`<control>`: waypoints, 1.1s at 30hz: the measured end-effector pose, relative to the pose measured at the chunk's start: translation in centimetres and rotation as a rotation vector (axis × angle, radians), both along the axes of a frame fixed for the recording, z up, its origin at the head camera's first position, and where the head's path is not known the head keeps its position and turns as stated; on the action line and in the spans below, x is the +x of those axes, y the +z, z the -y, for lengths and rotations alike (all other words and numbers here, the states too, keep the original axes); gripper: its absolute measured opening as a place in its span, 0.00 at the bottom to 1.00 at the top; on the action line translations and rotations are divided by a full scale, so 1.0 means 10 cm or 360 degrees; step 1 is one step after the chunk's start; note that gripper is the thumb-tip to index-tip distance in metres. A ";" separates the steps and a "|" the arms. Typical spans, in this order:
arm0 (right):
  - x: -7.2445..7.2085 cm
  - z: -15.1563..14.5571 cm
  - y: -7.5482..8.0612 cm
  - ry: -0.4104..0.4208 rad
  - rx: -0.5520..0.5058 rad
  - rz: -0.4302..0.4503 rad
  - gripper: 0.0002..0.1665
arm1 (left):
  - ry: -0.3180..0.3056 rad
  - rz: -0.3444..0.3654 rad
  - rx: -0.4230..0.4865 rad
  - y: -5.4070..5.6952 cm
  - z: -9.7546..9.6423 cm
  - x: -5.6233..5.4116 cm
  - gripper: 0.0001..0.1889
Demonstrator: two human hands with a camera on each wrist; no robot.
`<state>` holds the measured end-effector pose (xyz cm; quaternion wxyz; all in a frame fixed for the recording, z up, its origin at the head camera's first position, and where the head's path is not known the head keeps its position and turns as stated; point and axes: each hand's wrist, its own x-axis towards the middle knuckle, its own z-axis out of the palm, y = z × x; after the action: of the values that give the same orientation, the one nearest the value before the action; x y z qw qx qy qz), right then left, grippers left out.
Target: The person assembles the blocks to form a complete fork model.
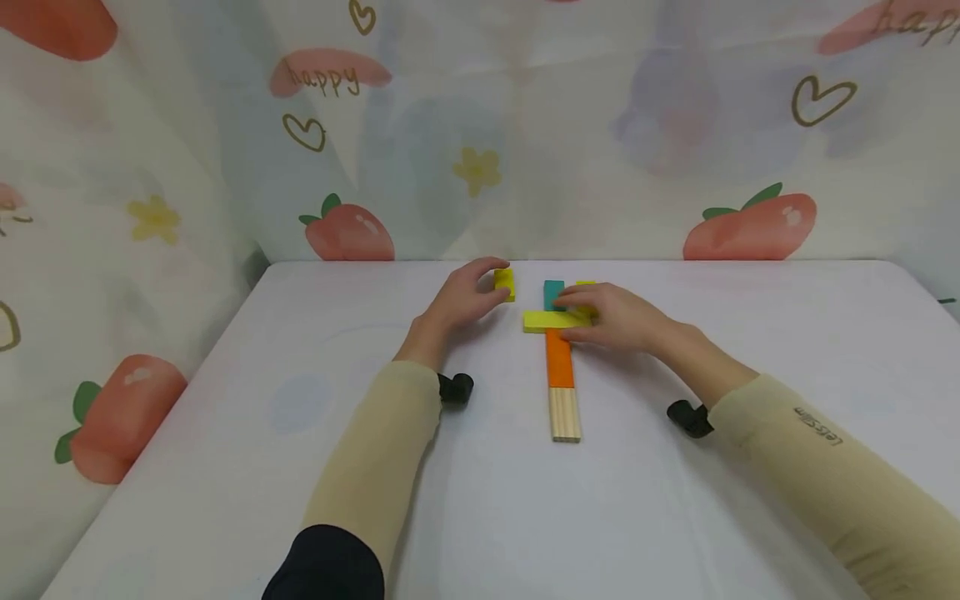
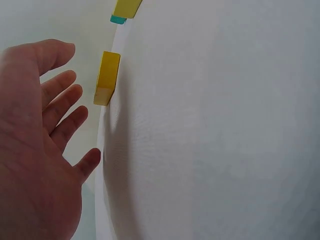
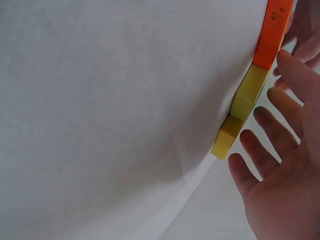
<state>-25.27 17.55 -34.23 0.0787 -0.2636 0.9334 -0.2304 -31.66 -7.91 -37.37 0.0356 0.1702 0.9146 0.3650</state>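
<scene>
My left hand [image 1: 463,297] is beside a small yellow block [image 1: 505,285] near the table's far edge. In the left wrist view its fingers are spread and apart from that yellow block [image 2: 107,78]. My right hand [image 1: 622,317] hovers at the right end of a yellow crosswise block [image 1: 543,322], fingers loosely spread. A teal block [image 1: 553,292] lies beyond the crosswise one, and an orange block [image 1: 559,358] runs below it. Another yellow block [image 1: 587,284] is partly hidden behind the right hand; whether the fingertips touch it, I cannot tell.
A plain wood block [image 1: 565,415] with lengthwise stripes continues the line from the orange block toward me. All lie on a white-covered table [image 1: 480,517]. A printed curtain [image 1: 525,125] with fruit and hearts rises behind the far edge.
</scene>
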 end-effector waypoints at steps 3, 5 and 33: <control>0.01 -0.02 0.00 -0.0001 0.0016 0.0006 0.30 | 0.0005 0.0025 -0.0044 0.00 -0.03 -0.03 0.26; 0.01 -0.02 -0.02 0.0006 0.0025 0.0005 0.30 | 0.0023 0.0043 -0.0071 -0.01 -0.03 -0.03 0.26; 0.01 -0.03 -0.02 0.0020 0.0179 -0.0065 0.30 | -0.0001 0.0099 -0.0201 -0.02 -0.03 -0.11 0.28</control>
<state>-25.21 17.81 -34.39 0.0758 -0.2693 0.9446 -0.1716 -32.71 -7.63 -37.54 0.0748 0.1566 0.9342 0.3116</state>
